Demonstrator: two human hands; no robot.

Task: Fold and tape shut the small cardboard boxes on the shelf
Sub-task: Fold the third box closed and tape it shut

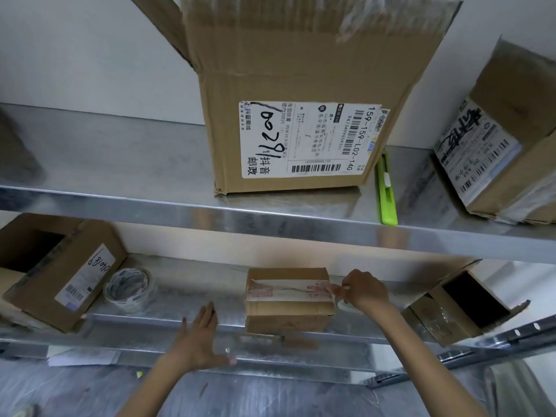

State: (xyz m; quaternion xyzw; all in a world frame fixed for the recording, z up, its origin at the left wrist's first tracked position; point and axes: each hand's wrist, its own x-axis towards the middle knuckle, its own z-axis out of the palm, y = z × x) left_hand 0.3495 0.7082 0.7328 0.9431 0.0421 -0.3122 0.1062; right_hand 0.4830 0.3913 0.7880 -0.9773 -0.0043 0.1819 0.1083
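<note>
A small closed cardboard box [287,308] sits on the lower metal shelf [186,317], with a strip of tape along its top seam. My right hand [362,288] is at the box's right top edge and pinches the tape end there; a white tape roll [346,306] shows just below its fingers. My left hand [201,338] hovers flat with straight fingers to the left of the box, apart from it, holding nothing. A second tape roll [129,288] lies on the shelf further left.
An open small box [57,272] lies at the lower shelf's left and another open box [457,308] at its right. On the upper shelf [120,179] stand a large open box [301,100], a green utility knife [388,191] and a labelled box [505,139].
</note>
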